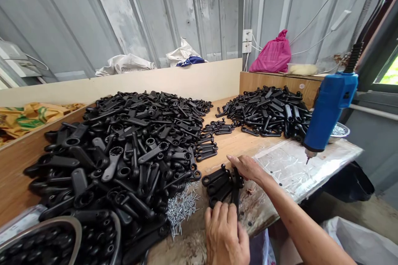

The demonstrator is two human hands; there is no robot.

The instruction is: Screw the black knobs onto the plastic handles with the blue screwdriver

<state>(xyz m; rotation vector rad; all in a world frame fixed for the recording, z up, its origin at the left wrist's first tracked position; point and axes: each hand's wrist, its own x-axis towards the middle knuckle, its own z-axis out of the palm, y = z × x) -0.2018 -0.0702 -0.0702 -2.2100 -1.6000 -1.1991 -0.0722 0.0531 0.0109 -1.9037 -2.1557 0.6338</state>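
Black plastic lever arms are lying in a small row at the near edge of the wooden worktop, between both hands. Left hand is resting with fingers curled over the row's near ends; right hand is pressing flat on the far ends. Silver screws are lying just beside, a blue electric screwdriver hanging near.

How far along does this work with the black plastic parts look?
Possibly done: small neat rows of parts beyond the hands, and a second heap at the back right. In hand: the left hand and right hand line up a few parts beside loose screws. Left: the large heap. The blue screwdriver hangs unused.
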